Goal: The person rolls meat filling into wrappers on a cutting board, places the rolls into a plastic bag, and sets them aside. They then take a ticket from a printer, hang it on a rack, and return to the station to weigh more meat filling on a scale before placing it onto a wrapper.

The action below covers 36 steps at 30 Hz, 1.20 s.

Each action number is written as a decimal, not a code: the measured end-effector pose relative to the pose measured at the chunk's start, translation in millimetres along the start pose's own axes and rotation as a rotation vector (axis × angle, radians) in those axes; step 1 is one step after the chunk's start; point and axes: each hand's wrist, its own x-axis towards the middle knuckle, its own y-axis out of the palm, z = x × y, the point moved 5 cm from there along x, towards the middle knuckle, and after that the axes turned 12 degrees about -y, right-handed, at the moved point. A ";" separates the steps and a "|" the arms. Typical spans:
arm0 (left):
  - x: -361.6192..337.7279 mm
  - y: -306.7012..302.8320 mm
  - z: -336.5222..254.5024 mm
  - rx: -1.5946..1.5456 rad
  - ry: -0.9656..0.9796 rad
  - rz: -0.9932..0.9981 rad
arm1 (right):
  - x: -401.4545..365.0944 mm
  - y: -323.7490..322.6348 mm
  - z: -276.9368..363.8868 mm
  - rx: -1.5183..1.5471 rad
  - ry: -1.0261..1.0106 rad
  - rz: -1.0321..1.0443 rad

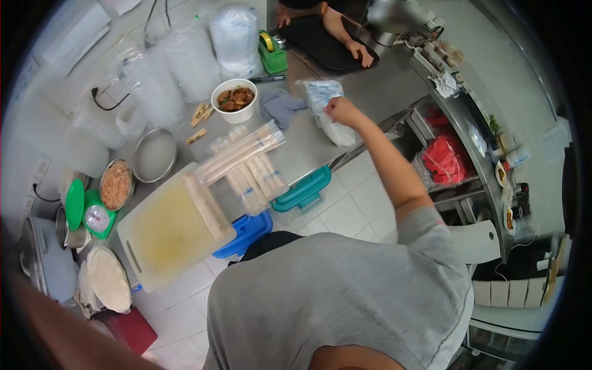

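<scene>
The right hand is extended forward and to the right at full arm reach, fingers closed around the middle of a clear plastic bag of white packets. The bag lies on the stainless counter, just right of a grey cloth, with its long axis running from far-left to near-right, roughly across the forearm. The left hand is out of view, so the right is the only hand at the bag; a co-worker's hand rests well beyond it.
</scene>
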 end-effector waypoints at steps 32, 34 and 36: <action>-293.6 -267.3 164.4 0.360 -0.935 0.226 | -89.0 274.0 398.1 1.295 -0.157 0.585; -270.1 -246.4 187.1 0.409 -0.704 0.264 | -103.4 312.4 400.2 1.278 0.059 0.458; -256.3 -205.3 213.5 0.515 -0.649 0.368 | -104.1 339.9 389.8 1.217 0.202 0.309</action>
